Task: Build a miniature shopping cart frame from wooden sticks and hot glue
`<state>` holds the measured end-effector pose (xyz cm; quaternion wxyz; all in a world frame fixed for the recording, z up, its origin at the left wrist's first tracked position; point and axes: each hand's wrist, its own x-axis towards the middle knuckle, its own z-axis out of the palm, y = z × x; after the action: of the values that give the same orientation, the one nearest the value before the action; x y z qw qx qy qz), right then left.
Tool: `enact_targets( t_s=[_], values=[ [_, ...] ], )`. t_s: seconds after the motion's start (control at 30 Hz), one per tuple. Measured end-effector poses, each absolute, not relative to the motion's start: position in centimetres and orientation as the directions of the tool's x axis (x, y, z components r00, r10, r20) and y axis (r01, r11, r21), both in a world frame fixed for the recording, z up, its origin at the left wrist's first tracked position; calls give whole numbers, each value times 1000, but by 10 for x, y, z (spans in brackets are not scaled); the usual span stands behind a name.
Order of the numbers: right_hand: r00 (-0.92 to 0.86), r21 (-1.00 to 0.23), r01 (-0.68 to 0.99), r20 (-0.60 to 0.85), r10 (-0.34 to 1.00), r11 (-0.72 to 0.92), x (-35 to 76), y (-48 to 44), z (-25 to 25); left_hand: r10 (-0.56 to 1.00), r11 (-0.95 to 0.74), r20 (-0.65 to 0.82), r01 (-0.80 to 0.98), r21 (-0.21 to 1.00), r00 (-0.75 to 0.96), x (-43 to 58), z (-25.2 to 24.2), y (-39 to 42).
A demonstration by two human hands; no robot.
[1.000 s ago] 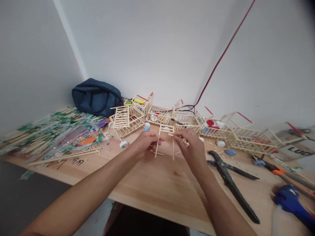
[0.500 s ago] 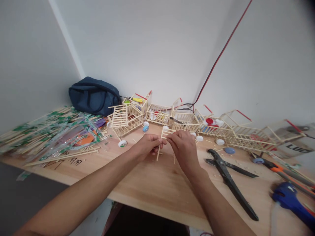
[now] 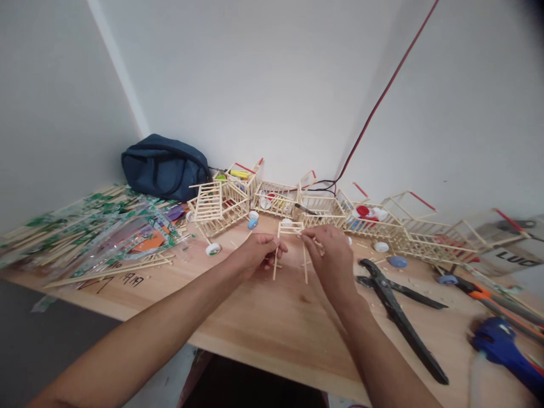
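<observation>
A small ladder-like frame of thin wooden sticks (image 3: pixel 291 224) lies on the table between my hands, with two side rails and a few rungs near its far end. My left hand (image 3: pixel 260 253) has its thumb and fingers closed around the left rail. At the right rail, where a rung meets it, the fingertips of my right hand (image 3: pixel 329 252) are pinched together on the frame. Part of each rail is covered by fingers.
Several stick-built carts (image 3: pixel 323 209) line the wall. Black pliers (image 3: pixel 393 309) and a blue glue gun (image 3: pixel 501 343) lie to the right. Wrapped chopsticks (image 3: pixel 85 229) are piled at the left by a blue bag (image 3: pixel 165 167). White bottle caps (image 3: pixel 213 249) are scattered about.
My right hand has shifted slightly right, from the middle of the frame to its right rail, uncovering more of the rungs. My left hand stays on the left rail.
</observation>
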<state>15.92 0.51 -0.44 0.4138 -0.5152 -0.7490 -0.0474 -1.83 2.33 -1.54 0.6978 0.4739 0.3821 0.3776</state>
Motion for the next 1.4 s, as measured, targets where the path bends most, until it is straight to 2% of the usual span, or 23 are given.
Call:
enact_targets(
  t_s=[0.1, 0.23, 0.37, 0.47, 0.67, 0.73, 0.9, 1.03, 1.2, 1.3, 1.4],
  values=[
    [60, -576, 704, 631, 773, 415, 171, 9, -4, 892, 272, -186, -161, 949, 412, -19, -15, 24],
    [186, -878, 378, 383, 905, 294, 177, 16, -14, 900, 272, -185, -177, 946, 395, -20, -14, 25],
    [127, -992, 43, 122, 984, 118, 166, 20, -26, 909, 260, -171, -196, 945, 381, -21, -13, 26],
    [29, -999, -41, 12, 999, 13, 157, 19, -31, 907, 269, -178, -201, 942, 382, -21, -12, 25],
    [-9, -999, 32, -28, 1000, -27, 156, 17, -31, 902, 278, -182, -202, 939, 391, -21, -10, 23],
    [2, -999, 42, -22, 1000, -22, 157, 17, -29, 902, 273, -179, -198, 941, 392, -21, -11, 24],
    [108, -997, -73, 3, 994, 11, 158, 16, -22, 909, 256, -167, -194, 947, 383, -21, -14, 25],
    [137, -998, -50, 14, 991, 21, 158, 16, -23, 904, 257, -169, -185, 948, 392, -21, -13, 25],
    [76, -960, -274, -75, 994, -52, 153, 18, -25, 866, 287, -169, -191, 939, 470, -21, -12, 24],
    [-36, -914, -380, -135, 990, -138, 150, 19, -23, 842, 321, -185, -194, 927, 508, -20, -13, 23],
    [-89, -886, -431, -148, 985, -172, 151, 19, -23, 846, 321, -189, -194, 927, 498, -19, -15, 23]
  ],
)
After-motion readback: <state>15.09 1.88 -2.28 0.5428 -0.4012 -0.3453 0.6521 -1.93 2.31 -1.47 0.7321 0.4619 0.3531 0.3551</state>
